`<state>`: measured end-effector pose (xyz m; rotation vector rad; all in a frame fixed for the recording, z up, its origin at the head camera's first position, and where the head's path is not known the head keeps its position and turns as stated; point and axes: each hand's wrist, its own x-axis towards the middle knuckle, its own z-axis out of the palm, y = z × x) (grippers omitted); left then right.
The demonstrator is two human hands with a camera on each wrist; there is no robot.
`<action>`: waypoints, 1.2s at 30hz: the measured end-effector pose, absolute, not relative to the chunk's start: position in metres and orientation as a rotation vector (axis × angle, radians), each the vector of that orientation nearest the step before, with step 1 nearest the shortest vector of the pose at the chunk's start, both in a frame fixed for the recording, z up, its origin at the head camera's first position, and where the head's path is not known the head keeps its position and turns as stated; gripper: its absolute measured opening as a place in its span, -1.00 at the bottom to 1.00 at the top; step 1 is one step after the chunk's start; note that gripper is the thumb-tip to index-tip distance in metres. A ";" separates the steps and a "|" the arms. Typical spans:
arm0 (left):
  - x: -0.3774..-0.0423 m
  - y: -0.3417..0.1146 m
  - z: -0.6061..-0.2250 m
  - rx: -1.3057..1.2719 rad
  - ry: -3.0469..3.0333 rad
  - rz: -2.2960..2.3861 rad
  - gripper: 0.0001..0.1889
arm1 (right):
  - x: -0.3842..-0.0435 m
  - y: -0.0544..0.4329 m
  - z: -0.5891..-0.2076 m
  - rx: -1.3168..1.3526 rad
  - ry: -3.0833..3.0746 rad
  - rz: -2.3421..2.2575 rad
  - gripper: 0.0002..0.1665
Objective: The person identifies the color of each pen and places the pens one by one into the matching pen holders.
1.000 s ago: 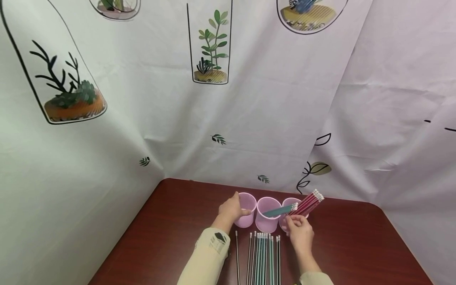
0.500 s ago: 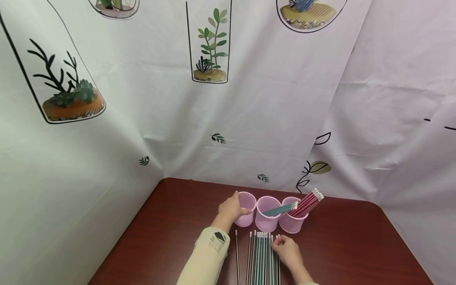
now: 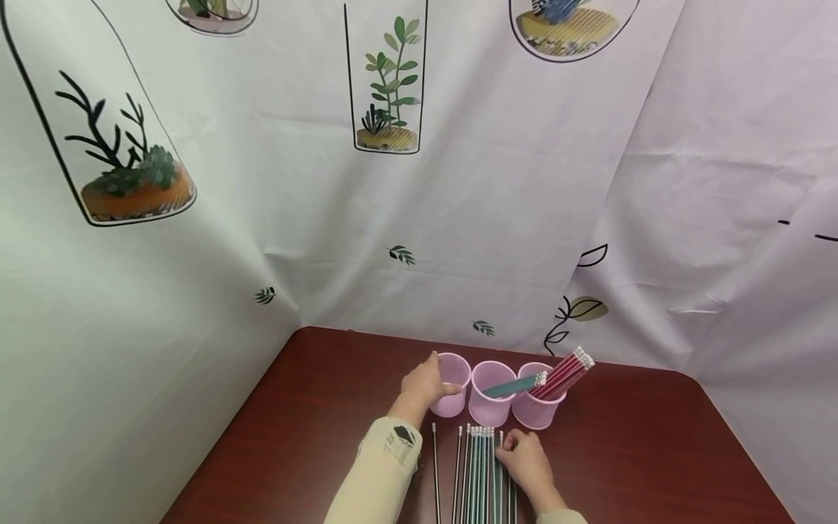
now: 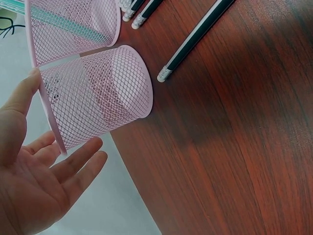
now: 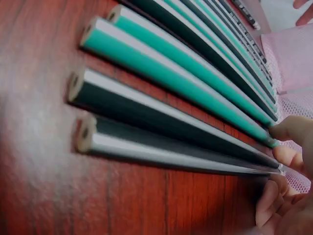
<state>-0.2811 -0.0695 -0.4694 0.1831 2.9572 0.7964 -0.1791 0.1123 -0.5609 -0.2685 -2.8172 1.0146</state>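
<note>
My left hand [image 3: 424,382] holds the left pink mesh pencil cup [image 4: 100,98] at its mouth. In the left wrist view its thumb lies on the rim and the other fingers reach along the opposite side. No pencils show in this cup. With thumb and forefinger, my right hand [image 3: 527,462] pinches a green striped pencil [image 5: 171,76] near its eraser end. That pencil lies on the table at the right part of a row of green and black pencils [image 3: 481,473]. Two black pencils [image 5: 161,112] lie just right of the pinched one, close under the hand.
A middle pink cup [image 3: 489,415] holds slanting green pencils [image 3: 513,386]. Beside it, a right pink cup [image 3: 533,416] contains a bundle of red pencils [image 3: 563,375]. One black pencil [image 3: 436,473] lies apart at the row's left. Patterned white cloth [image 3: 491,218] hangs behind the brown table [image 3: 641,437].
My right hand has come down from the right cup to the pencil row and now pinches a green pencil. My left hand stays at the left cup.
</note>
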 end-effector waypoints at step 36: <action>-0.282 -0.070 -0.472 0.196 2.936 0.822 0.01 | -0.190 0.108 -0.508 -0.226 -2.527 1.407 -0.93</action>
